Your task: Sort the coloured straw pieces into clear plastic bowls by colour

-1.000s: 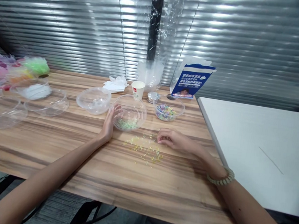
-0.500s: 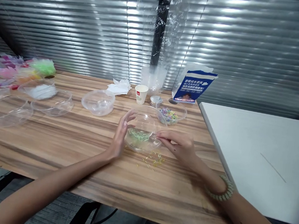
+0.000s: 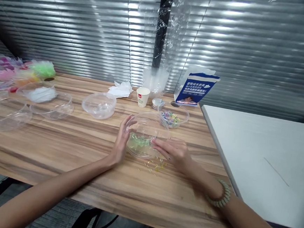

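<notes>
A clear round plastic bowl (image 3: 149, 122), tilted toward me, holds a small heap of thin pale-green pieces (image 3: 138, 140). Around its left rim, my left hand (image 3: 122, 139) grips it with the fingers behind the wall and the thumb near the edge. My right hand (image 3: 174, 151) reaches over the right side of the bowl, fingertips pinched together beside the green pieces. Whatever is between those fingertips is too small to make out. Loose yellow pieces (image 3: 153, 166) lie scattered on the wooden table (image 3: 135, 193) just in front of the bowl.
Behind stand a bowl of multicoloured pieces (image 3: 170, 119), a paper cup (image 3: 142, 96), a round tin (image 3: 158, 103) and a blue-and-white bag (image 3: 192, 87). Leftward are a clear bowl (image 3: 99, 105), tissues (image 3: 120, 89), more clear containers (image 3: 59, 108) and colourful bundles (image 3: 41, 69). A white board (image 3: 264, 161) lies right.
My right hand has moved left and further into the bowl, toward the green pieces. The bowl now tips slightly differently, while my left hand keeps its hold.
</notes>
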Demonstrator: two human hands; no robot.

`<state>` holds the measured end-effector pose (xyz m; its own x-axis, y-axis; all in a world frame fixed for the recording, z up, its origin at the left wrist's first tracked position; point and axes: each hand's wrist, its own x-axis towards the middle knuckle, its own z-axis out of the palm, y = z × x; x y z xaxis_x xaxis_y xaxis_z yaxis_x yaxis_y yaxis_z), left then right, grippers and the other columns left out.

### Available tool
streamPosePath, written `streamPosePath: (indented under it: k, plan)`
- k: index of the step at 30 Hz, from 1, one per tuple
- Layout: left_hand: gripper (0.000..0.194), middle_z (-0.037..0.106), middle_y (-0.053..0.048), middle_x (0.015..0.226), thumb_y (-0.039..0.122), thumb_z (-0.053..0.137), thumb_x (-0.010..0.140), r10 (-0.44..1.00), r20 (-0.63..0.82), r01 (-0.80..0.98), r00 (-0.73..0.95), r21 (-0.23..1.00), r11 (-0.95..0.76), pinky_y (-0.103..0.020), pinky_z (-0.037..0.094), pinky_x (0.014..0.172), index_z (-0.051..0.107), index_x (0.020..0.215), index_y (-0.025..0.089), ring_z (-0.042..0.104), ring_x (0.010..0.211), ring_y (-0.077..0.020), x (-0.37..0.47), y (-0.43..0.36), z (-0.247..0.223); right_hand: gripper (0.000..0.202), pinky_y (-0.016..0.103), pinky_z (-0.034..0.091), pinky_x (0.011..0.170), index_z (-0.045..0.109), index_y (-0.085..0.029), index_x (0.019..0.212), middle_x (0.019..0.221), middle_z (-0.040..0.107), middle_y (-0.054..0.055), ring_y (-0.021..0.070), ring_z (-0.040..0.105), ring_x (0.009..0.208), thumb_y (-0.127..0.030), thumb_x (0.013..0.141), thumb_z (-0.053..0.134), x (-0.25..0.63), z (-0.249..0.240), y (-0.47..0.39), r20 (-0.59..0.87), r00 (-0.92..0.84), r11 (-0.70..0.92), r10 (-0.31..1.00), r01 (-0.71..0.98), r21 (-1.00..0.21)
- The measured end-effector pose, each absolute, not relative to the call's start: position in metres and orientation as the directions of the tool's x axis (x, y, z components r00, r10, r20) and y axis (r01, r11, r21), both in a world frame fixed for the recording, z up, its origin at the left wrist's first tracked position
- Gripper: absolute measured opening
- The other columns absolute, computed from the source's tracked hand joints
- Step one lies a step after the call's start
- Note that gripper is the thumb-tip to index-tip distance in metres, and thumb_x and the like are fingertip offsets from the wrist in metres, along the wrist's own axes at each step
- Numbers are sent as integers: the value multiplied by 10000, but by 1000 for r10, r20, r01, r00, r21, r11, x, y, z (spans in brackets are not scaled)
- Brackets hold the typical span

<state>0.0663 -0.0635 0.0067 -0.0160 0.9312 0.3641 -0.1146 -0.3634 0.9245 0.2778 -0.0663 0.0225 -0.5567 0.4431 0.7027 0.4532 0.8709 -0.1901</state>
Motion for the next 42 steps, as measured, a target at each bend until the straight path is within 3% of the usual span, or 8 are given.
streamPosePath:
  k: [6,12,17,19,21,24,26,42]
  plan:
    - [472,384,-60,1413,504,392,902,920,391,-82,-20,917,-391,-396,376,990,388,1326,296,397,1263,-242,67,-64,9,218,281,539,661,630,-183,1094,909,719,66,153,680,743,-228,909,523,277,21,-67,661,-573,847,485,497,-192]
    - [462,384,-56,1411,511,389,900,908,418,-67,-9,906,-418,-398,394,968,398,1315,307,409,1251,-241,66,-61,5,162,286,532,665,654,-234,1017,902,719,42,164,673,761,-239,876,573,286,19,-61,766,-443,814,465,555,-173]
    - [492,420,-80,1377,534,402,885,921,385,-79,-63,918,-390,-372,409,951,423,1300,271,431,1229,-238,61,-51,5,158,293,504,637,678,-216,911,780,706,56,154,622,629,-300,884,546,299,33,-54,757,-251,689,604,641,-337]
    - [473,444,-79,1353,536,403,883,933,344,-112,-107,928,-355,-360,424,931,459,1267,266,459,1197,-231,57,-43,3,202,273,469,585,680,-193,894,736,687,50,127,558,557,-350,875,554,305,40,-49,637,-302,659,710,604,-448]
    - [440,471,-69,1326,531,416,879,945,285,-170,-159,935,-311,-353,438,915,495,1221,266,487,1163,-222,51,-33,0,249,249,446,568,688,-178,860,757,678,45,123,557,599,-412,827,609,311,44,-44,394,-532,651,750,483,-585]
    - [405,505,-61,1279,525,444,864,955,180,-265,-236,933,-242,-331,458,894,527,1153,253,510,1136,-209,41,-19,-6,305,232,444,578,702,-151,812,786,667,56,127,577,662,-448,791,637,316,41,-37,41,-780,511,624,368,-777]
    - [393,529,-64,1238,528,458,853,957,107,-308,-271,932,-191,-311,472,866,533,1113,243,532,1107,-203,36,-11,-10,321,233,454,597,707,-142,830,799,661,60,128,584,682,-453,779,647,316,35,-34,-49,-836,445,547,339,-829]
    - [307,590,-65,1075,441,414,897,922,-26,-378,-385,917,-131,-281,492,758,556,1003,190,608,879,-159,14,-12,-3,357,246,464,672,683,-131,756,773,632,66,125,579,721,-452,849,558,311,21,-34,98,-869,537,485,208,-818]
